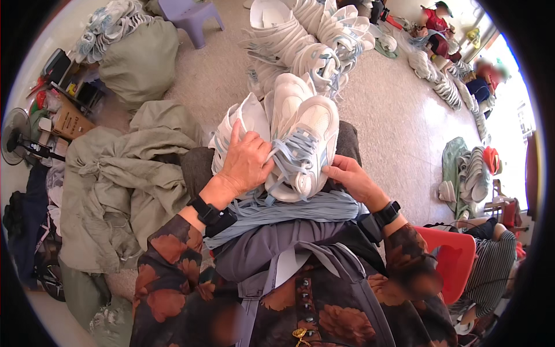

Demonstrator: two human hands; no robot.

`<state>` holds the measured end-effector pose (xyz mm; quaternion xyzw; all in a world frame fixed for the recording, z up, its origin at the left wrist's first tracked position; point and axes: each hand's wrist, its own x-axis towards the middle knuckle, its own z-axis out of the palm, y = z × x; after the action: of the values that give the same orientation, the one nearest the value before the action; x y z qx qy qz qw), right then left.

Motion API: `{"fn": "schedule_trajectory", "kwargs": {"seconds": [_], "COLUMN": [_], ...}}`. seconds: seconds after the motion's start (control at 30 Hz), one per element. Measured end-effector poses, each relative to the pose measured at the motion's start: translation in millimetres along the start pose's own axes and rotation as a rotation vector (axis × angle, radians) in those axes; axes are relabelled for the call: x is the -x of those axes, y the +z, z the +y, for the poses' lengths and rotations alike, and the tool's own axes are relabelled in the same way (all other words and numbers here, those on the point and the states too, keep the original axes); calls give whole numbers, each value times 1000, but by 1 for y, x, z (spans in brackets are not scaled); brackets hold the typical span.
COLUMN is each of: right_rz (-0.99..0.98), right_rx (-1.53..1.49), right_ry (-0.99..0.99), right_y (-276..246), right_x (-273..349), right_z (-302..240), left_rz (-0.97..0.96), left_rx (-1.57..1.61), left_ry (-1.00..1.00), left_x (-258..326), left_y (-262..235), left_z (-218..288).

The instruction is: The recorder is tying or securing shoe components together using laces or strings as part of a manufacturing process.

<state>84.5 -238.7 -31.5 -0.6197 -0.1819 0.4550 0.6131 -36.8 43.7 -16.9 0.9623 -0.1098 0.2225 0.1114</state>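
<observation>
On my lap rests a white shoe upper with light blue shoelaces threaded through its front. My left hand is closed at its left side, fingertips pinching at the laces, the index finger pointing up. What lies under those curled fingers is partly hidden. With thumb and fingers, my right hand grips the right edge of the same upper. More white uppers lean just left of and behind it. Beneath them, a bundle of loose light blue laces lies across my lap.
A long stack of white uppers stands ahead on the floor. Grey-green cloth sacks lie left, near a fan and a purple stool. A red chair and a person in striped clothing are at right; other people sit farther off.
</observation>
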Motion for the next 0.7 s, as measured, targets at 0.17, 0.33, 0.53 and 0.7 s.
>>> {"fn": "schedule_trajectory", "kwargs": {"seconds": [0.17,0.33,0.53,0.7], "right_rz": [19,138,237,48], "right_rx": [60,-218,188,268], "right_ry": [-139,-366,-364,-347], "right_y": [13,23,84,77], "right_x": [-3,-26,-94,-85], "right_z": [-25,-82,-87,-113], "left_rz": [-5,-250,-243,-115], "left_rx": [-3,-3,-138,51], "left_ry": [37,66,240,166], "left_x": [6,15,48,60], "left_y": [-2,-51,-61,-59], "left_z": [-14,-15,27,28]}}
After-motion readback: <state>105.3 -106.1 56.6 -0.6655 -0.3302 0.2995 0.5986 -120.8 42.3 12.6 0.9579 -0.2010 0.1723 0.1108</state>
